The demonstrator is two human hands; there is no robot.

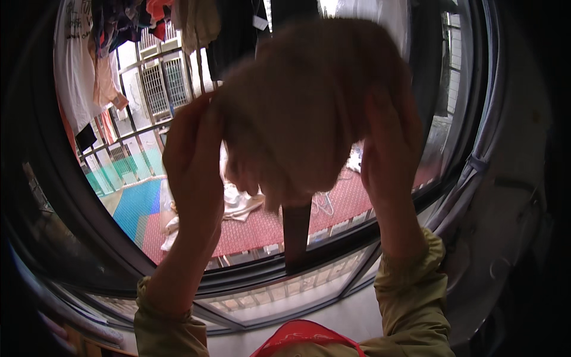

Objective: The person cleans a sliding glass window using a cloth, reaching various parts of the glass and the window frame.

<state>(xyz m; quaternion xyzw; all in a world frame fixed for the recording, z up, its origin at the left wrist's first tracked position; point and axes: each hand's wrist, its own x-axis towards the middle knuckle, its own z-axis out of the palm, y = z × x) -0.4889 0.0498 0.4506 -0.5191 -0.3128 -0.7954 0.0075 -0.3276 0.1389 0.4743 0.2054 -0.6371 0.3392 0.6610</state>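
A bunched cloth garment (294, 111), dim and brownish against the light, hangs raised in front of the window. My left hand (194, 147) grips its left side, and the right side is in my right hand (392, 134). Motion blur and shadow hide what kind of garment it is. Its lower edge droops in loose folds between my wrists. Some of my fingers are lost in the dark cloth.
Behind the garment stands a dark window frame (296, 241) with a central upright. Beyond it, a red mat (263, 232) bears a crumpled white cloth (238, 203) and a wire hanger (324, 204). Laundry (76, 76) hangs at upper left. A tied curtain (479, 163) is on the right.
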